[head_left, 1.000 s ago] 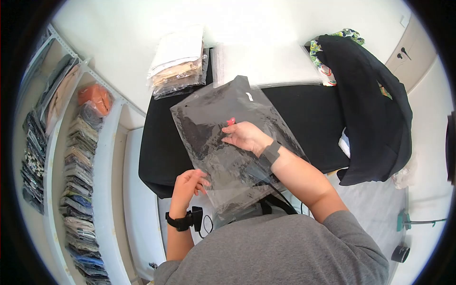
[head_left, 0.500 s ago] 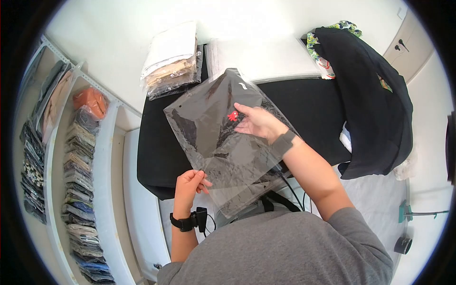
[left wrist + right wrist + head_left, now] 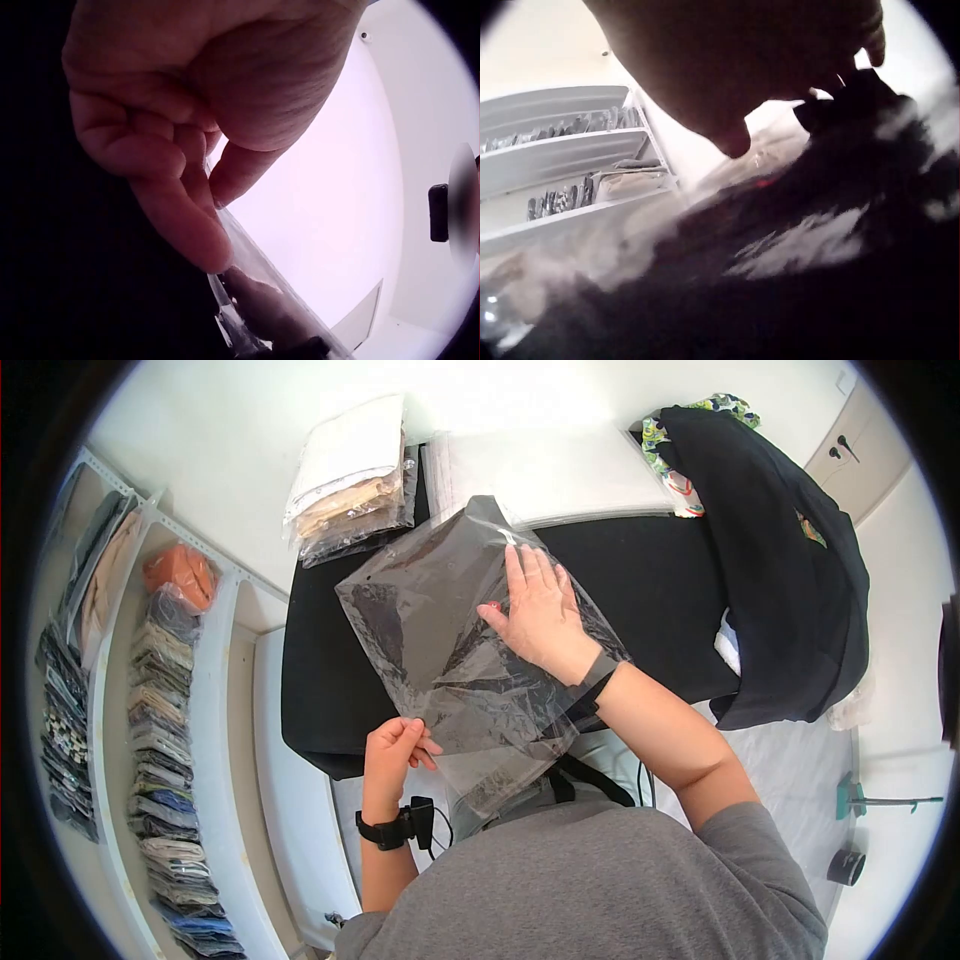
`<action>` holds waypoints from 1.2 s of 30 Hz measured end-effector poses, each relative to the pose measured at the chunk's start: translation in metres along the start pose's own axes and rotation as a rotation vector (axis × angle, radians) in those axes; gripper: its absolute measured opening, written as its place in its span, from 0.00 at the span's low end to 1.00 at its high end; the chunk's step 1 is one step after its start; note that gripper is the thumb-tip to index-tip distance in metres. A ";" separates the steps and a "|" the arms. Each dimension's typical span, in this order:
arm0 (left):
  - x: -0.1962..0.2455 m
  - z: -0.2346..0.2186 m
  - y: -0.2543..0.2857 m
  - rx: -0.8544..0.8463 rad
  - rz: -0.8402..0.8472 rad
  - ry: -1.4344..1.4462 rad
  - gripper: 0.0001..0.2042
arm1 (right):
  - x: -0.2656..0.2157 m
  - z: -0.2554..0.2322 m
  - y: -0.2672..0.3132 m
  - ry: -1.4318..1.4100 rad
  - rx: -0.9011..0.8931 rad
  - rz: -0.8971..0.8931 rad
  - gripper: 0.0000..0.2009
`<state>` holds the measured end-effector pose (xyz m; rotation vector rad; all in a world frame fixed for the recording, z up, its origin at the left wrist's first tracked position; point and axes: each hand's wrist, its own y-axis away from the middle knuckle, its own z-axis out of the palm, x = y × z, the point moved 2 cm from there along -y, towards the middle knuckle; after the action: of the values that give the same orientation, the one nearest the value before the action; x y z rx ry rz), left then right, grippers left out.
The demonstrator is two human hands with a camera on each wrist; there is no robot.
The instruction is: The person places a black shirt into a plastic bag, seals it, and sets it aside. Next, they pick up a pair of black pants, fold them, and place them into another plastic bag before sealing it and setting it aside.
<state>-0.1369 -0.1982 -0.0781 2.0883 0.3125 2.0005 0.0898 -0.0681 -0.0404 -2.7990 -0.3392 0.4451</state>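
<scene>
A clear plastic bag (image 3: 440,630) with a dark folded garment inside lies tilted over the near edge of the black table (image 3: 660,590). My right hand (image 3: 540,610) lies flat on the bag's upper part with straight fingers, pressing it down. My left hand (image 3: 398,745) pinches the bag's near lower edge between thumb and fingers; the left wrist view shows the pinched plastic edge (image 3: 247,247) close up. In the right wrist view the bag's glossy surface (image 3: 802,240) fills the blurred frame under the palm.
A stack of bagged pale garments (image 3: 350,480) and a white flat sheet (image 3: 550,475) sit at the table's far side. A black garment (image 3: 790,560) hangs over the right end. White shelves (image 3: 160,740) with folded packed clothes stand on the left.
My right hand slid up the bag toward its far end and flattened out, covering the small red mark. The bag shifted slightly away. The left hand kept its pinch on the near edge.
</scene>
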 end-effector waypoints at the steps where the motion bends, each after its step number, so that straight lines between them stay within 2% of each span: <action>1: 0.001 0.001 0.000 0.002 0.006 0.007 0.12 | -0.004 -0.011 -0.001 -0.001 0.001 0.000 0.39; 3: 0.000 0.000 0.000 0.006 0.009 0.013 0.12 | -0.011 -0.024 -0.001 -0.039 -0.245 0.084 0.39; 4: 0.000 0.000 0.000 0.002 0.016 0.008 0.12 | -0.010 -0.021 0.000 -0.039 -0.247 0.084 0.39; 6: -0.001 -0.001 0.000 -0.004 0.020 0.007 0.12 | -0.004 -0.009 0.003 0.132 -0.285 0.046 0.39; 8: -0.002 -0.001 -0.001 -0.011 0.015 -0.003 0.12 | 0.007 0.007 0.008 0.098 -0.328 0.033 0.39; 13: 0.001 -0.001 0.000 -0.004 0.035 0.007 0.13 | -0.010 -0.009 0.013 0.151 -0.433 0.019 0.39; 15: 0.000 0.000 0.002 0.020 0.034 0.033 0.14 | -0.029 -0.010 0.023 0.116 -0.406 -0.227 0.42; 16: 0.000 0.000 0.002 0.020 0.051 0.057 0.15 | -0.036 -0.003 0.025 0.055 -0.404 -0.288 0.41; 17: 0.000 0.000 0.002 0.021 0.069 0.081 0.16 | -0.044 0.000 0.025 0.055 -0.408 -0.306 0.41; 19: -0.002 -0.002 0.003 0.044 0.040 0.109 0.15 | -0.057 0.005 0.023 -0.074 -0.568 -0.291 0.40; 20: -0.002 -0.004 0.002 0.051 0.012 0.132 0.14 | -0.059 0.007 0.020 -0.050 -0.626 -0.320 0.38; 21: 0.000 -0.006 0.000 0.063 0.015 0.136 0.14 | -0.060 0.007 0.019 -0.050 -0.627 -0.333 0.38; 23: 0.008 -0.015 -0.007 0.373 0.142 -0.047 0.11 | -0.058 0.006 0.021 0.011 -0.677 -0.412 0.37; 25: 0.022 -0.022 -0.013 0.445 0.134 -0.056 0.13 | -0.053 0.008 0.024 0.005 -0.673 -0.501 0.37; 26: 0.025 -0.026 -0.019 0.401 0.085 -0.016 0.14 | -0.052 0.009 0.026 -0.004 -0.665 -0.581 0.36; 28: 0.028 -0.033 -0.027 0.304 0.012 0.037 0.16 | -0.054 0.012 0.024 -0.009 -0.680 -0.620 0.36; 30: 0.025 -0.034 -0.029 0.284 0.027 0.015 0.17 | -0.059 0.010 0.020 -0.020 -0.686 -0.672 0.34; 36: 0.018 -0.039 -0.026 0.271 0.077 0.010 0.24 | -0.069 0.035 -0.009 -0.125 -0.683 -0.676 0.32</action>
<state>-0.1752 -0.1666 -0.0673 2.2809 0.5405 2.1151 0.0124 -0.0703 -0.0513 -2.9857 -1.6662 0.3824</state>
